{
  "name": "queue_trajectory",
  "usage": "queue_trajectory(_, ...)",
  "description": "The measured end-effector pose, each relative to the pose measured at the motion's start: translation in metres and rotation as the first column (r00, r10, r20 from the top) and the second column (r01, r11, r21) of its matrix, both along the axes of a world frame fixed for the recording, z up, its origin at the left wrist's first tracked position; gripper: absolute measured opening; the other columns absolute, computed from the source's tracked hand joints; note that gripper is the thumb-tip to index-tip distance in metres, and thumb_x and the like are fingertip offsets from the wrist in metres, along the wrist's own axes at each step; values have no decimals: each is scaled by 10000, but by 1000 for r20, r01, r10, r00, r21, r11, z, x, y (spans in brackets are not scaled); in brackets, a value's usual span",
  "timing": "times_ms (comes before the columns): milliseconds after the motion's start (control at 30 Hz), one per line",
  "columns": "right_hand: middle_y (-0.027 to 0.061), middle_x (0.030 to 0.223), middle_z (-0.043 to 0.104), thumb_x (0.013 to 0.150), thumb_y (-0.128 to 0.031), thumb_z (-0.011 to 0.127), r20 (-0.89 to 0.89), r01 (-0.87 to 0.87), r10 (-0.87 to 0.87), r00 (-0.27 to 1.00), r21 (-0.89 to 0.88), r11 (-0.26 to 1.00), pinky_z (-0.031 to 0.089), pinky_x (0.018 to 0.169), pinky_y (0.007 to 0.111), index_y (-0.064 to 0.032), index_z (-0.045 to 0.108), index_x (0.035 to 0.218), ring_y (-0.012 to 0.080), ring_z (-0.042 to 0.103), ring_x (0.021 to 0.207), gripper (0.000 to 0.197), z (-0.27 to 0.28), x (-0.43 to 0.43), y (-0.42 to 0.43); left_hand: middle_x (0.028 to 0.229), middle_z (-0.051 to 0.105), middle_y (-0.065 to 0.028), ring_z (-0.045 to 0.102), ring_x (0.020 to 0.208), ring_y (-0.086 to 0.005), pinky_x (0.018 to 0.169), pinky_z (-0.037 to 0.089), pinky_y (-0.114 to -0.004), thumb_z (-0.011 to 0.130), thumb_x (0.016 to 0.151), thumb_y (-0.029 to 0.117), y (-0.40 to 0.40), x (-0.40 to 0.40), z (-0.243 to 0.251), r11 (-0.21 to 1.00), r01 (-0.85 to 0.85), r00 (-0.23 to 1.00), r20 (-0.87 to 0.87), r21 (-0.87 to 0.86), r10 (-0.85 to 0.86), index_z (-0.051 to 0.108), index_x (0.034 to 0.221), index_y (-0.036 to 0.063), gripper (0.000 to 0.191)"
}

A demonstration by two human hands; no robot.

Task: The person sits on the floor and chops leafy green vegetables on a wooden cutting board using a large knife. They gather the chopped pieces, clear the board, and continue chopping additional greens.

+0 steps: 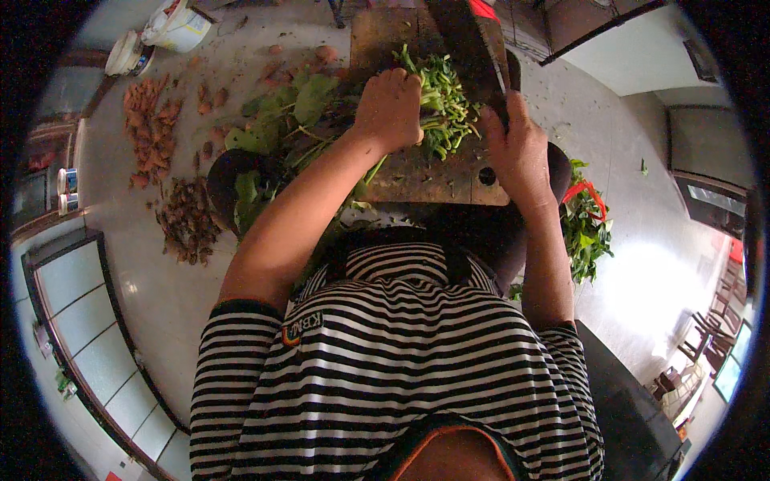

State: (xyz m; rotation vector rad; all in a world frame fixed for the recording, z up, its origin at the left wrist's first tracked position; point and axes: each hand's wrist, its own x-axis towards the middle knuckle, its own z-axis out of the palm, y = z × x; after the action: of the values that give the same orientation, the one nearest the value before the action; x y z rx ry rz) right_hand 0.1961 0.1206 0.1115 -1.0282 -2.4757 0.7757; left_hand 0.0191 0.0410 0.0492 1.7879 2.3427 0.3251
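Note:
My left hand (391, 108) is closed around a bunch of leafy green stems on a worn wooden board (415, 191). Cut green stems and leaves (445, 102) lie heaped just right of its knuckles. My right hand (518, 147) grips the handle of a large knife (494, 51), whose blade points away from me, right of the heap. The handle is mostly hidden by my fingers. Broad leaves and long stems (283, 126) trail from the bunch to the left, over my left knee.
Reddish tubers (150, 126) and a pile of small dark brown tubers (189, 222) lie on the floor at left. Two white buckets (180, 30) stand at the upper left. Right of my knee lies a leafy green bundle (586, 240) with a red tie (592, 195). Wooden chairs (698, 337) are far right.

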Motion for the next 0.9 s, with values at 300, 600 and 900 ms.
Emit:
queue_trajectory(300,245,704,583,864,-157,576,-88,-83,92,992,98,992,445,559,522,-46,427,982,458,572,671,220,-33,-8,9,1086,522,-120,501,1050,-273,930,353,-417,725,564,209,-3,-7,-4,965,259,947,-205,41,-246,524,1116,48,609)
queue_trajectory(600,262,736,583,894,-202,536,113,-9,15,994,-49,999,433,595,535,-32,413,1012,470,562,736,240,-58,-13,1,1253,398,-213,364,1211,-359,1046,231,-482,772,571,274,9,-25,1,961,275,950,-144,-26,-276,342,1319,26,898)
queue_trajectory(900,260,765,598,890,-218,544,75,10,-8,997,-23,1000,453,605,506,-27,437,1023,471,567,757,256,-51,-4,1,1319,457,-187,425,1228,-331,1038,301,-453,763,608,478,63,-49,15,826,66,998,45,-560,-49,500,1239,8,829)
